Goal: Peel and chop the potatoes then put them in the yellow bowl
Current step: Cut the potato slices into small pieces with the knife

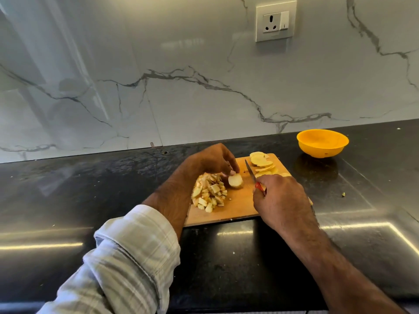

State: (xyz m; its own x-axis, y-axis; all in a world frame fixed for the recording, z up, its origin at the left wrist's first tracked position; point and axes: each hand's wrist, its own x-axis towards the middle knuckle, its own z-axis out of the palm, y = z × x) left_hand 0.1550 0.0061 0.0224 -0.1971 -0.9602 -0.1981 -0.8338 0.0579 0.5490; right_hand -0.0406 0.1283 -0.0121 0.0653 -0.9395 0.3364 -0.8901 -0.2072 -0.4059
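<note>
A wooden cutting board (238, 205) lies on the black counter. On its left side sits a heap of chopped potato cubes (209, 192). My left hand (213, 160) pinches a round potato slice (235, 180) with its fingertips just right of the heap. My right hand (280, 200) grips a red-handled knife (251, 172), its blade pointing away from me, a short gap right of that slice. A stack of potato slices (261, 163) lies at the board's far right corner. The yellow bowl (322, 142) stands beyond the board to the right and looks empty.
The black counter (113, 189) runs up to a marble wall with a socket (275, 20). Small potato scraps (343, 194) lie on the counter right of the board. The counter's front edge is near my arms.
</note>
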